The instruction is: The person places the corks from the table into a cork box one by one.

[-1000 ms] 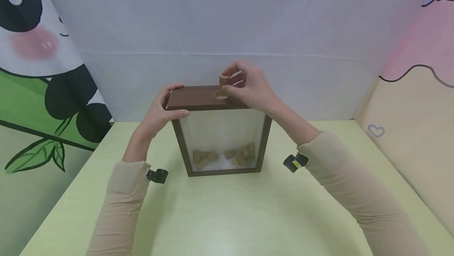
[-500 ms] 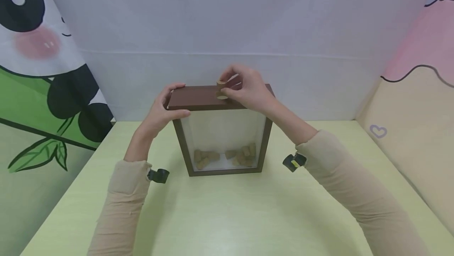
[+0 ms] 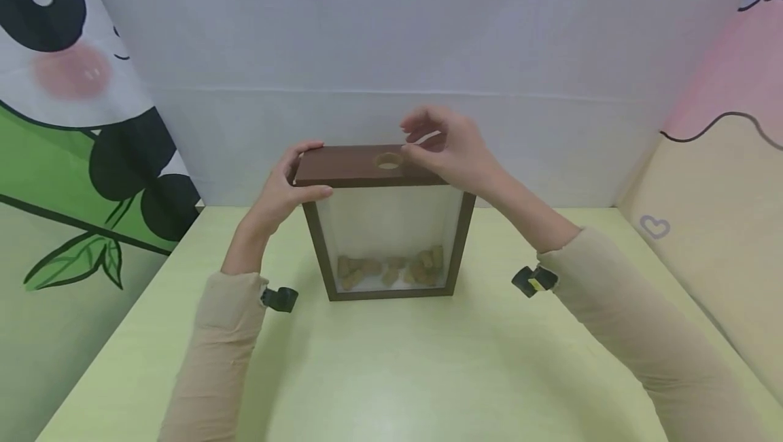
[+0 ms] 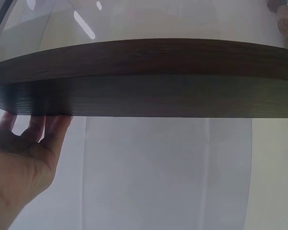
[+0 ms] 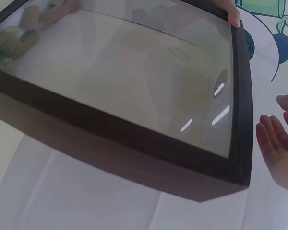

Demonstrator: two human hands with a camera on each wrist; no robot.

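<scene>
A dark brown box frame (image 3: pixel 342 166) with a glass front stands upright on the yellow-green table (image 3: pixel 391 374). Its top has a round hole (image 3: pixel 388 161). Several corks (image 3: pixel 391 270) lie in a heap on its floor behind the glass. My left hand (image 3: pixel 287 187) grips the frame's top left corner, thumb on the front, fingers over the top. My right hand (image 3: pixel 449 146) hovers just right of the hole, fingers spread and holding nothing. In the left wrist view the frame's edge (image 4: pixel 144 81) fills the picture above my left hand (image 4: pixel 24 158). The right wrist view shows the frame (image 5: pixel 110 139), the corks (image 5: pixel 19 33) and my right fingers (image 5: pixel 278 148).
A white cloth wall (image 3: pixel 391 54) stands right behind the frame. A panda-print panel (image 3: pixel 67 122) closes the left side and a pink and beige panel (image 3: pixel 722 156) the right. Small black wrist cameras (image 3: pixel 279 298) (image 3: pixel 533 280) sit at both wrists.
My right hand lowered a cork into the hole in the frame's top and let it go; the fingers have since spread and lifted a little. The left hand kept its grip.
</scene>
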